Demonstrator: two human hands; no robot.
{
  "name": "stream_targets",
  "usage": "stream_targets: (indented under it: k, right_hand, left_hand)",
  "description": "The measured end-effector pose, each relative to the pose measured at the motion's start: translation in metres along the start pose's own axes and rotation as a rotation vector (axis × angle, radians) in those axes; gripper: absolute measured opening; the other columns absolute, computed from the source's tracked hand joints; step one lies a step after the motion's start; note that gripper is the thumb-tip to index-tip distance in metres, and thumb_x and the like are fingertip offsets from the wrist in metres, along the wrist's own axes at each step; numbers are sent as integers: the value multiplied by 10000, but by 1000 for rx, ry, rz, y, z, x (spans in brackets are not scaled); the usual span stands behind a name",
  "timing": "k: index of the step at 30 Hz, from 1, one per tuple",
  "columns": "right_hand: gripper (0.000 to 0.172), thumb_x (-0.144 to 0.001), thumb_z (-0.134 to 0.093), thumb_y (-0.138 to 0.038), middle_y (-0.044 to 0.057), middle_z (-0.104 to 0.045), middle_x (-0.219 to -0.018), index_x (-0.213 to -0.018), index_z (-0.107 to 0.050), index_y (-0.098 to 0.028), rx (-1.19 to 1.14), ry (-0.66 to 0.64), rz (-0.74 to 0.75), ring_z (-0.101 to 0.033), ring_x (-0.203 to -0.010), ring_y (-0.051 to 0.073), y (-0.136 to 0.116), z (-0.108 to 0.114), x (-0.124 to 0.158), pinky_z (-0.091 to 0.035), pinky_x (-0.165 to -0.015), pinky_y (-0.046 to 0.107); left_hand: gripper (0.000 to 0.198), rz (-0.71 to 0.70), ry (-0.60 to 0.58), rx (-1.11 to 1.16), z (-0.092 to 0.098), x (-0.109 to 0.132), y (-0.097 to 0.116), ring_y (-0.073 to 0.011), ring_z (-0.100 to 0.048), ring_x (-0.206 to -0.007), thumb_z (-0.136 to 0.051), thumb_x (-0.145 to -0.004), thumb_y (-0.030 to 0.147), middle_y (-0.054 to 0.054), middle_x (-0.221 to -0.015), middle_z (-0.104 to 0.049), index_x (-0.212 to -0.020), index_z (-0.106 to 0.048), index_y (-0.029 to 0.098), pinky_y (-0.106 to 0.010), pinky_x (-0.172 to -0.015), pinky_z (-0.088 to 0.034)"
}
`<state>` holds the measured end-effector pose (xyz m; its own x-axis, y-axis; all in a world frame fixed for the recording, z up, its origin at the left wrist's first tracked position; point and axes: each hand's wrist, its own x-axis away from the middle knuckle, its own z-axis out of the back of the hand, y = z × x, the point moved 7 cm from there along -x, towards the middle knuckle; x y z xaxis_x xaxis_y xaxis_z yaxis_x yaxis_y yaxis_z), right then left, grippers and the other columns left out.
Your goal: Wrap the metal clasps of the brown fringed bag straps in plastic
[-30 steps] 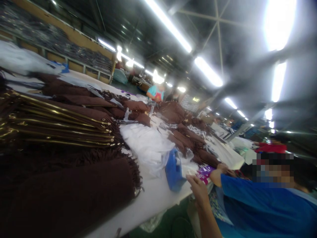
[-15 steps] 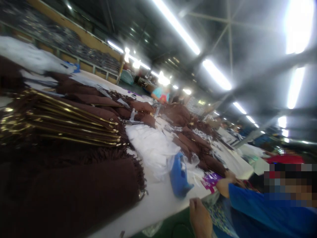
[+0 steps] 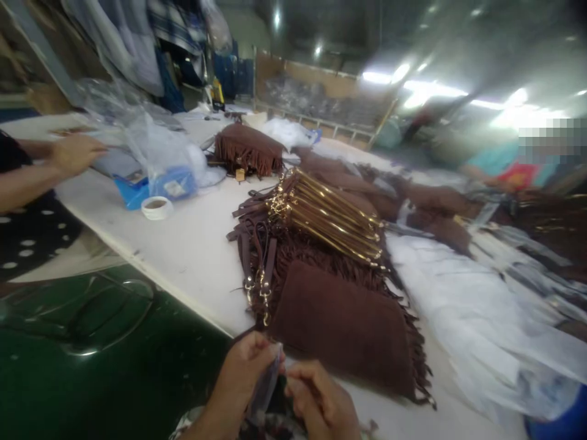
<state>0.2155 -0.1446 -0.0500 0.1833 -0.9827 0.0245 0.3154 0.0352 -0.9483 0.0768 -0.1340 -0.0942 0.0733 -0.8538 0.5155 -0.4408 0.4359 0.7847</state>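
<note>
In the head view, my left hand [image 3: 243, 376] pinches a thin, clear plastic piece [image 3: 266, 385] that hangs down from the fingers. My right hand [image 3: 323, 400] is close beside it with curled fingers, their tips near the plastic; what they hold, if anything, is too small to make out. Just beyond both hands lies a dark brown fringed bag [image 3: 343, 324], flat on the table. Behind it is a stack of similar bags with gold-coloured zippers [image 3: 339, 214]. Brown straps with metal clasps [image 3: 259, 269] lie at their left end.
Across the white table [image 3: 188, 256], a co-worker's hand [image 3: 76, 156] reaches in near clear plastic bags [image 3: 160, 146] and a tape roll [image 3: 156, 208]. Another brown fringed bag [image 3: 247, 146] stands farther back. White plastic bags [image 3: 463, 305] lie at right. Another person [image 3: 509, 165] is behind.
The view has swung left and down. Both my hands now show close together at the bottom. The blue-sleeved person at right has left the view, and the co-worker at left has come in.
</note>
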Motion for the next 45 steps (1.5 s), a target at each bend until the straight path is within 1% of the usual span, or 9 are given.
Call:
stream_targets:
  k: [3, 7, 13, 21, 25, 29, 35, 41, 45]
  right_hand:
    - [281, -960, -450, -402, -12, -627, -697, -893, -664, -232, 129, -51, 145, -576, -619, 121, -10, -11, -16, -435, -590, 180]
    - [283, -990, -393, -331, -10, -659, -786, -916, -650, -240, 222, -64, 211, -608, -680, 117, -17, -10, -26, -431, -631, 172]
    - [279, -992, -373, -291, -19, -632, -769, -884, -625, -242, 351, -132, 202, -610, -671, 114, -15, -19, -32, -422, -643, 173]
    - [199, -943, -393, -218, -25, -689, -822, -961, -583, -275, 561, -223, 128, -669, -684, 145, -10, -25, -42, -422, -616, 202]
    - [225, -881, -405, -158, -37, -698, -744, -1059, -491, -264, 670, -234, 89, -689, -639, 188, -14, -24, -48, -376, -549, 238]
    - [210, -875, -409, -158, -45, -688, -728, -1052, -457, -260, 674, -273, 61, -696, -654, 192, -11, -23, -49, -363, -550, 246]
    - [147, -918, -350, -238, -41, -691, -778, -1002, -464, -279, 504, -134, -1, -682, -647, 169, -3, -20, -40, -419, -574, 234]
    - [84, -978, -364, -312, -51, -721, -774, -976, -445, -290, 602, 1, 53, -716, -656, 202, -4, -21, -30, -413, -541, 258]
    - [289, -1015, -303, -502, -58, -687, -647, -894, -448, -283, 698, 135, 63, -696, -558, 211, 0, -17, -21, -387, -475, 269]
  left_hand:
    - [342, -46, -29, 0, 5, -5, -6, -111, -526, -503, -814, -668, 412, 17, -569, -611, -681, -575, 167, -197, -493, -388]
    - [348, -115, -57, -20, 14, -12, -12, -138, -575, -579, -817, -687, 423, -11, -626, -643, -703, -595, 156, -218, -565, -437]
    - [337, -170, -114, -74, 17, -14, -20, -180, -612, -652, -734, -786, 467, -59, -702, -686, -754, -613, 154, -245, -617, -446]
    - [252, -227, -127, -161, 19, -4, -12, -202, -596, -762, -643, -858, 413, -51, -789, -668, -830, -667, 163, -259, -703, -445]
    - [325, -194, -140, -85, 17, -5, -15, -220, -622, -779, -740, -769, 462, -79, -816, -705, -847, -679, 153, -270, -714, -455]
    - [410, -147, -43, 7, 21, -12, -23, -157, -569, -619, -818, -676, 512, -48, -666, -673, -717, -650, 140, -222, -582, -394]
    - [436, -74, -2, 88, 23, -19, -40, -129, -540, -543, -816, -670, 537, -42, -624, -659, -703, -656, 133, -217, -542, -361]
    - [468, -93, 21, 54, 28, -20, -48, -144, -563, -586, -813, -658, 574, -38, -635, -658, -703, -664, 133, -223, -574, -385]
    - [438, -74, 31, 75, 30, -16, -46, -135, -556, -602, -836, -658, 528, -28, -639, -642, -720, -671, 127, -217, -598, -400]
